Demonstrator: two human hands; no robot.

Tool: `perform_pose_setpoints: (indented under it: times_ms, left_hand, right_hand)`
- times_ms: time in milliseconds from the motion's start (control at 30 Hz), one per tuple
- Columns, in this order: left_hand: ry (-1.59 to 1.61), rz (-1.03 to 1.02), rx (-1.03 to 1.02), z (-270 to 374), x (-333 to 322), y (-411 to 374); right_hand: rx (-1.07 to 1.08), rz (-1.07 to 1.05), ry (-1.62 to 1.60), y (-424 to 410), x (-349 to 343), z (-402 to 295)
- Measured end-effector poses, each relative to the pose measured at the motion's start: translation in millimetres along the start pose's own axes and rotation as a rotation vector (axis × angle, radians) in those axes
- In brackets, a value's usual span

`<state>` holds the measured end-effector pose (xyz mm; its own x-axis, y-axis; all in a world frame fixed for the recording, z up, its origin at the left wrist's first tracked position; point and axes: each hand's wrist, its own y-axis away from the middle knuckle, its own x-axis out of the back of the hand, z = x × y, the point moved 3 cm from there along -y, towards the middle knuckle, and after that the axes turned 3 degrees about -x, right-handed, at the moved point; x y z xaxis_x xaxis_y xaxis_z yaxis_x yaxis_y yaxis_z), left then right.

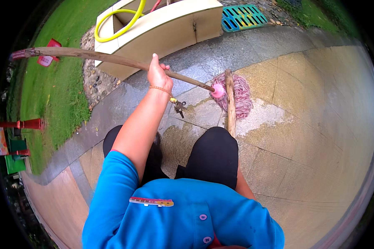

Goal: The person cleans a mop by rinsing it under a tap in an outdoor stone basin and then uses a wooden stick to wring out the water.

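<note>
My left hand point(159, 74) grips the wooden handle point(112, 58) of a mop. A beaded band circles that wrist, and a bunch of keys point(179, 107) hangs beside it. The handle runs down to a pink socket point(218, 91) on the mop head point(243, 90), whose red-and-white strands rest on wet stone paving. Across the strands, as seen from above, passes a thick wooden stick point(230, 102); its lower end disappears behind my right knee. Only part of my right forearm point(244, 186) shows, and the right hand is hidden behind the leg.
A beige tiled basin point(162, 40) stands ahead, with a yellow hose point(107, 39) looped over its rim. Beside it lies a blue-green drain grate point(244, 18). Pebbles point(98, 74) border grass point(59, 99) at left, where a red sign point(49, 54) and red posts point(31, 124) stand.
</note>
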<state>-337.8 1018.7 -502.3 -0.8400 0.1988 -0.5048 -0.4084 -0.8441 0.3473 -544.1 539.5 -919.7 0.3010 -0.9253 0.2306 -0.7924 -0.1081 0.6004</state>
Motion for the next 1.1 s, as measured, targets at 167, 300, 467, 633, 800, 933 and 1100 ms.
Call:
perform_pose_setpoints:
  times_ms: [167, 300, 467, 633, 800, 933, 1100]
  left_hand:
    - [0.013, -0.385, -0.128, 33.9, -88.4, 67.0]
    - [0.063, -0.848, -0.267, 77.2, -150.7, 154.3]
    - [0.012, -1.254, -0.345, 84.4, -128.4, 174.8]
    - [-0.322, -1.044, -0.352, 0.2, -64.6, 125.9]
    - [-0.471, -0.903, -0.296, -54.9, -26.8, 97.8]
    - [-0.483, -0.913, -0.279, -50.4, -25.4, 96.2]
    - [-0.499, -0.918, -0.307, -43.9, -16.5, 95.4]
  right_hand:
    - [-0.131, 0.193, 0.098, 59.7, 25.1, -129.7]
    - [-0.078, 0.372, 0.043, 76.0, 74.8, -182.8]
    - [0.055, 0.526, -0.160, 65.2, 111.3, -206.7]
    - [0.184, 0.533, -0.177, 81.1, 144.2, -336.3]
    - [0.768, 0.705, -0.220, 117.1, 186.9, -513.1]
    - [1.237, 0.761, -0.392, 100.8, 185.6, -590.9]
    - [1.095, 0.675, -0.109, 1.8, 90.9, -456.5]
